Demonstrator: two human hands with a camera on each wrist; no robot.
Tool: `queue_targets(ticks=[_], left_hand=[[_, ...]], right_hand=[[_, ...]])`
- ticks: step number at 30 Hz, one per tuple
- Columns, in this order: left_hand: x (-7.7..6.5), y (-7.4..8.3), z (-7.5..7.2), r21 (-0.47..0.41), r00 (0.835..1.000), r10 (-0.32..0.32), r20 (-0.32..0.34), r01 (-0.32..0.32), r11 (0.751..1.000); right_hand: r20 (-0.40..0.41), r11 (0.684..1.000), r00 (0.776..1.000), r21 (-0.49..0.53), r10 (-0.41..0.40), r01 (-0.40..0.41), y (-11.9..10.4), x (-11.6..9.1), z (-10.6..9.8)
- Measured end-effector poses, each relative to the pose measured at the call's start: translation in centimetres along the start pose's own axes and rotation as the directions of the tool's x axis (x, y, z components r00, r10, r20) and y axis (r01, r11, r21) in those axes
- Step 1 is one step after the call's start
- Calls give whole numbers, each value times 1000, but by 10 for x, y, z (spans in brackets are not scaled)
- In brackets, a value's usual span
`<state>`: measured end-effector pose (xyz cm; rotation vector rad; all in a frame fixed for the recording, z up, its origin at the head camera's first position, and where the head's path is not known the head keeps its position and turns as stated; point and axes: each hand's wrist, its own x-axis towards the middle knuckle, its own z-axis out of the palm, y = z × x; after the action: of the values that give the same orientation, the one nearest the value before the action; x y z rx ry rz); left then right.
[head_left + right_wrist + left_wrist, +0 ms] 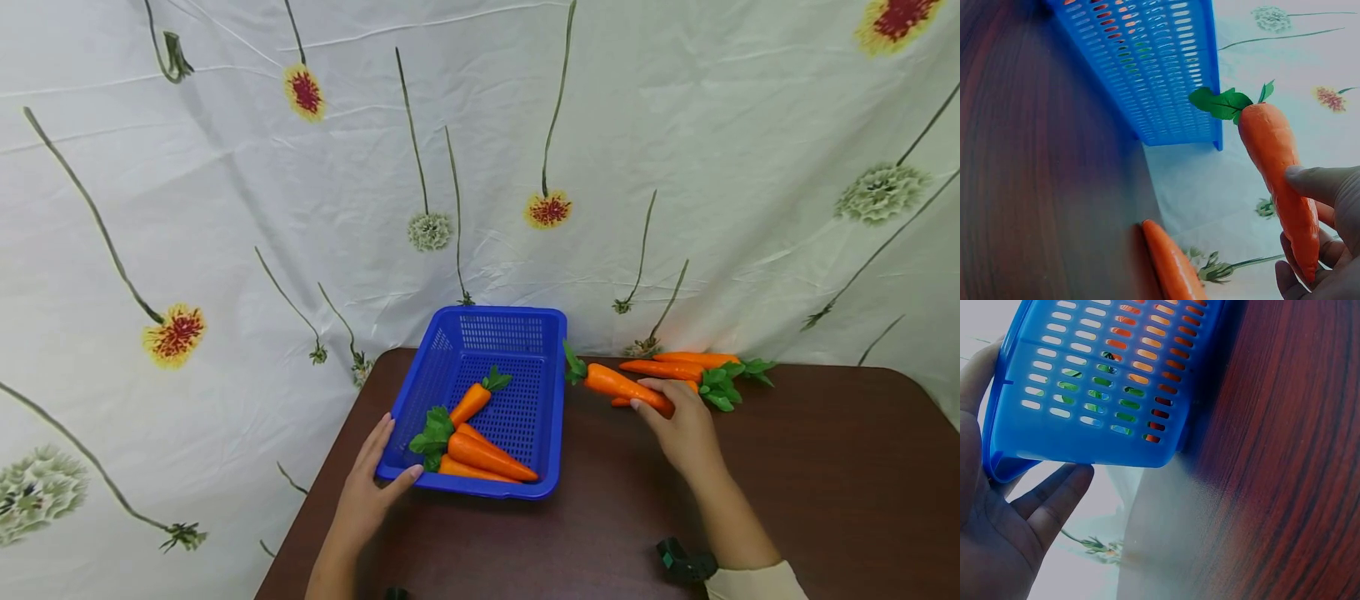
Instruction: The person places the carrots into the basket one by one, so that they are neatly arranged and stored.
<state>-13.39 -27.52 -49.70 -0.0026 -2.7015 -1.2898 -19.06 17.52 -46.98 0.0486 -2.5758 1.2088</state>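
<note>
Orange carrot (617, 384) seems mid-transfer at three o'clock of the basket (557, 433), right hand (686, 427) pinching it between fingers. Left hand (366, 492), fingers wide, touches eight o'clock; likely next: lowering inside.

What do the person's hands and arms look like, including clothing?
The left hand and right hand wear no gloves. The right forearm has a cream sleeve and, beside it, a black device with a green patch. The left forearm shows no sleeve.

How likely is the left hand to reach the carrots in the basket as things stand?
Probably yes: the left hand touches the blue basket at its near-left corner, the top is open, and the carrots inside lie close to that corner.
</note>
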Motion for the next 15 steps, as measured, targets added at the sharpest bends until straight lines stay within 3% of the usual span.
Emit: queue_targets(ticks=[8, 15], left_hand=[[0, 0, 0, 1, 1000, 0, -1, 0, 1000], [0, 0, 0, -8, 1000, 6, -4, -6, 1000]], right_hand=[[9, 999, 999, 34, -32, 31, -12, -2, -4], [3, 998, 999, 43, -53, 53, -20, -6, 5]])
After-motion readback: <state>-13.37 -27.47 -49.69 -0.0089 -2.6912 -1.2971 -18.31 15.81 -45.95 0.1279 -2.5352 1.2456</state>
